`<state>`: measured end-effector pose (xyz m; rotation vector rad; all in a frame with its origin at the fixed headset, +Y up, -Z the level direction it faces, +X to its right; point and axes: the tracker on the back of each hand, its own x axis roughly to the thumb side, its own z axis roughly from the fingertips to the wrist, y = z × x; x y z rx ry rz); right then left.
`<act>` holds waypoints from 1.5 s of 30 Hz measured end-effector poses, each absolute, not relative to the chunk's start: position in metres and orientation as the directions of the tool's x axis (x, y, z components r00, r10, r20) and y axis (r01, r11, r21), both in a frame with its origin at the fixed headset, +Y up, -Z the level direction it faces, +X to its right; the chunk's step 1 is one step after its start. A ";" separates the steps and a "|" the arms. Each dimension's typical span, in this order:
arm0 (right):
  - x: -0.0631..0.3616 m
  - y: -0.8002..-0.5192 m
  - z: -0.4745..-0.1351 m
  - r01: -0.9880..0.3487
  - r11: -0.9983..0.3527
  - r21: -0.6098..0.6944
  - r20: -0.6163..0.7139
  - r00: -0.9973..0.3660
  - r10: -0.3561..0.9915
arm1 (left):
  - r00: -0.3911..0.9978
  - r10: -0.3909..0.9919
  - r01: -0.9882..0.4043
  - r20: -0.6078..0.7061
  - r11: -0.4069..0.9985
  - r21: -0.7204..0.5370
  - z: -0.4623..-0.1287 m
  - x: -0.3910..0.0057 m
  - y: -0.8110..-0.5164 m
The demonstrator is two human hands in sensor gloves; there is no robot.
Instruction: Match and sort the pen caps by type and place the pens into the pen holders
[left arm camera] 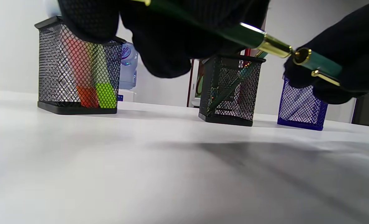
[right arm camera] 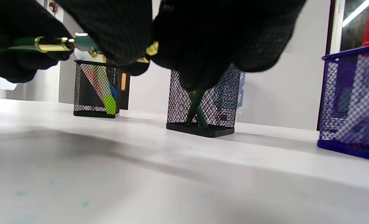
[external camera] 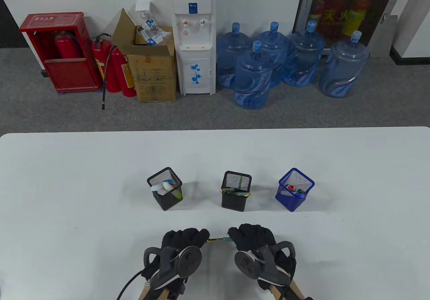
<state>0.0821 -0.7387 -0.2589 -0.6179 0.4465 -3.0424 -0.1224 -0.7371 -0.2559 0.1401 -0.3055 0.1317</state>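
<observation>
Both gloved hands hover just above the table's front middle. My left hand (external camera: 184,239) grips a dark green pen (left arm camera: 234,32) with a gold tip section (right arm camera: 52,44). My right hand (external camera: 249,236) grips the matching green cap (left arm camera: 319,63) with a gold clip; the cap's mouth sits at the pen's gold tip. Behind stand three mesh holders: a left black holder (external camera: 165,193) with highlighters, a middle black holder (external camera: 235,195) with green pens, and a blue holder (external camera: 295,189) with markers.
The white table (external camera: 67,186) spreads wide on both sides of the holders. Beyond its far edge on the floor stand water bottles (external camera: 253,78), a water dispenser (external camera: 193,38), a cardboard box and fire extinguishers.
</observation>
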 end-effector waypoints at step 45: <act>0.127 -0.590 -0.292 -0.336 -0.819 -0.465 0.320 -0.926 0.199 | 0.949 0.077 -0.125 0.307 0.982 0.140 -0.248 -0.144 -0.733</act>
